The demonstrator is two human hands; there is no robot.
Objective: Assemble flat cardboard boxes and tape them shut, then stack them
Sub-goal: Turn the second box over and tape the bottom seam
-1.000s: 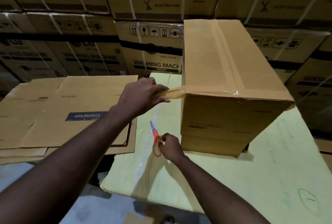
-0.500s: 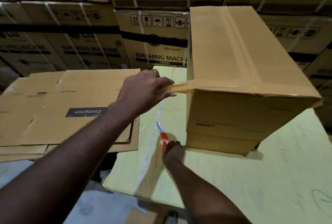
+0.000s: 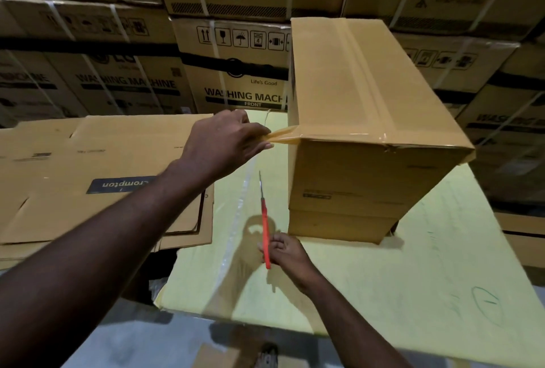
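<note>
Nearest the camera, the right hand [image 3: 284,252] is curling its fingers round the red handles of the scissors [image 3: 264,220], holding them just above the yellow tabletop [image 3: 398,294] with the blades pointing up and away. The scissors are showing edge-on, so how far the blades are parted is not clear. Beyond it, the left hand [image 3: 227,140] is pinching a stretch of brown tape [image 3: 284,135] between thumb and fingers, drawing it taut off the near left corner of the box [image 3: 368,167]. A pale translucent strip is trailing down from that hand toward the near edge of the tabletop. The box is standing closed on the tabletop, with 1 band of tape lying along its top seam and another along its near top edge. The step in hand is probably the cut that frees the tape. The scissor tips are pointing at a gap right beside the left fingertips, so a hurried snip could nick them. Slackening the pull could let the tape fold onto itself, and pulling harder could drag the probably empty box sideways or peel the strip off its edge. To the left, flat cardboard [image 3: 88,167] is lying in a pile, and strapped washing-machine cartons [image 3: 236,72] are standing stacked behind.
</note>
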